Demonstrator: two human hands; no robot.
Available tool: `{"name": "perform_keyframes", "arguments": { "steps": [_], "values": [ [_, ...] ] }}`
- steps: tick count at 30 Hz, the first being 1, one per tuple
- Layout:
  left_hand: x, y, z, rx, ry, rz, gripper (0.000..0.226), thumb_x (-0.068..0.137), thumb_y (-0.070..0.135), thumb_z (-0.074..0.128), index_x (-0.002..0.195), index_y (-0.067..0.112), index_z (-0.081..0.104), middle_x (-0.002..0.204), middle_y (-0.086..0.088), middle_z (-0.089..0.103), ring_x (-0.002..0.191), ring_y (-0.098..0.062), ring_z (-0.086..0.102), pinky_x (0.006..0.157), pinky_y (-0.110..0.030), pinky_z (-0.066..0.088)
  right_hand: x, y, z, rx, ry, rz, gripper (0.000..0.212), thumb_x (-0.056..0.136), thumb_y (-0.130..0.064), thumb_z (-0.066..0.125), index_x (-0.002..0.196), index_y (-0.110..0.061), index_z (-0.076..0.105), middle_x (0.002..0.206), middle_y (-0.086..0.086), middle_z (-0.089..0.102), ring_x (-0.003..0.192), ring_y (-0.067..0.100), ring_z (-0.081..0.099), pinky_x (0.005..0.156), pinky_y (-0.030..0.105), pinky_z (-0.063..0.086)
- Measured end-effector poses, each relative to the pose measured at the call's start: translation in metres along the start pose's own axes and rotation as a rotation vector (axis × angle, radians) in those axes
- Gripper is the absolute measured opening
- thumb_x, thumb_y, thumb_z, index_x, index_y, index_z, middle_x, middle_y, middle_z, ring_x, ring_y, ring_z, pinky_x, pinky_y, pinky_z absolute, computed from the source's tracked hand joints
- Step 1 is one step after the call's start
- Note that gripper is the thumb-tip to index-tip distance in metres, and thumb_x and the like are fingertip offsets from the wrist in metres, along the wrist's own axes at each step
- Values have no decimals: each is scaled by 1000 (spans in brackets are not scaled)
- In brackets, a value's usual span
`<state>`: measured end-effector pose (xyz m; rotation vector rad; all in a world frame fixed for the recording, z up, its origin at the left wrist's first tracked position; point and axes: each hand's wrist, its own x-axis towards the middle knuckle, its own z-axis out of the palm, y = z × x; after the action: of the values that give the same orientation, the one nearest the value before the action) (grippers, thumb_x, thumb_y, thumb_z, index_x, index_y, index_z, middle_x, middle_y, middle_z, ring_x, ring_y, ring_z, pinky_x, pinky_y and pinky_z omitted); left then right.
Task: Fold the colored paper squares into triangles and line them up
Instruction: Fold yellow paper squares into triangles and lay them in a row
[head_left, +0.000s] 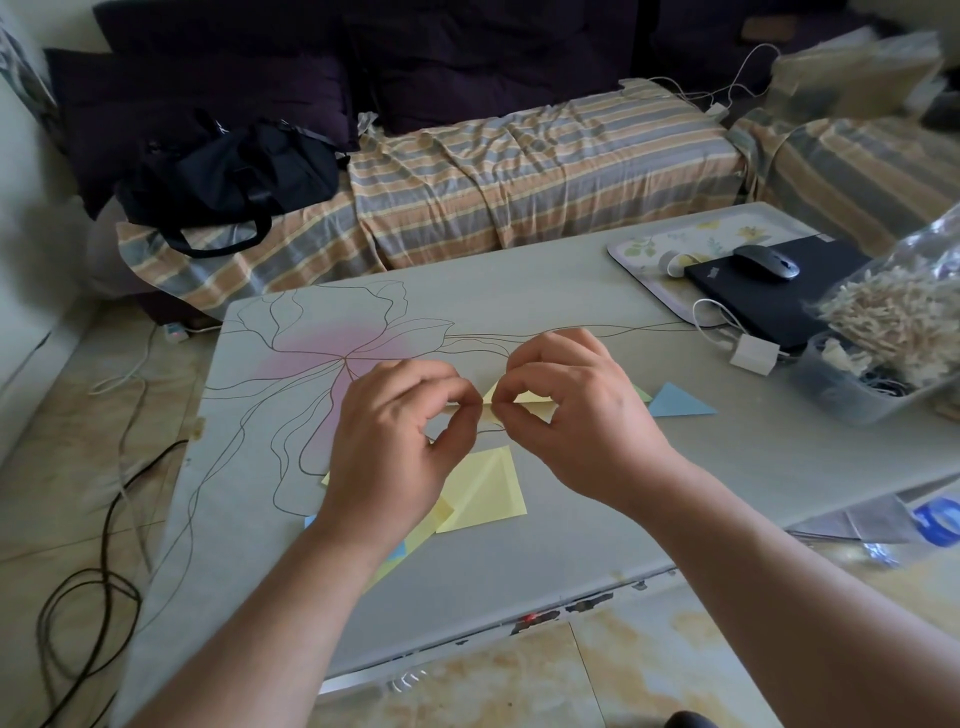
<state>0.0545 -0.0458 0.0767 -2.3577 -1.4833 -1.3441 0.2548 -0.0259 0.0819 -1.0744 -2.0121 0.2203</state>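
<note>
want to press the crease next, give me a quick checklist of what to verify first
1. Both hands on the paper: left hand and right hand each pinch the yellow paper - ok.
2. Paper edges aligned: fingers hide the fold - cannot tell.
3. Paper down on the table: held just above it - not ok.
4. Finished row started: blue triangle lies flat to the right - ok.
5. Next sheets within reach: yellow sheets lie under the left hand - ok.
</note>
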Motion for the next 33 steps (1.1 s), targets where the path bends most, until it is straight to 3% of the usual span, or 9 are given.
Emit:
{"name": "perform_keyframes", "arguments": {
  "steps": [9, 17, 22, 28, 33],
  "values": [
    [0, -6, -4, -22, 3, -45, 10, 93, 26, 68, 92, 22, 76, 100, 12, 69, 92, -18, 65, 82, -47, 52, 1, 4, -8, -20, -27, 27, 4, 88, -31, 70, 86, -29, 73, 99, -16, 61, 98, 17, 53, 79, 46, 51],
    [0, -13, -7, -28, 12, -83, 12, 95, 31, 67, 93, 23, 77, 100, 13, 68, 93, -17, 66, 83, -45, 54, 2, 9, -15, -59, -28, 73, 7, 89, -25, 78, 86, -29, 73, 97, -19, 59, 96, 11, 50, 79, 36, 47],
    [0, -17, -8, -29, 17, -109, 10, 95, 30, 70, 93, 25, 78, 99, 15, 68, 93, -13, 64, 78, -36, 52, 3, 13, -18, -93, -22, 114, 9, 87, -28, 82, 86, -29, 74, 95, -21, 58, 96, 14, 52, 83, 42, 49],
    [-2, -12, -1, -70, -16, -162, 7, 92, 28, 70, 91, 26, 77, 97, 17, 67, 93, -13, 67, 84, -43, 54, 0, 9, -17, -77, -55, 125, 38, 81, -33, 81, 114, -27, 64, 120, -11, 56, 109, 22, 54, 92, 38, 48],
    [-5, 0, 6, -62, -49, -105, 7, 92, 28, 72, 94, 24, 78, 97, 14, 68, 94, -13, 64, 83, -40, 54, -5, 1, 1, -60, -48, 4, 15, 88, -40, 73, 95, -27, 77, 108, -12, 63, 102, 21, 56, 81, 46, 53]
  ]
}}
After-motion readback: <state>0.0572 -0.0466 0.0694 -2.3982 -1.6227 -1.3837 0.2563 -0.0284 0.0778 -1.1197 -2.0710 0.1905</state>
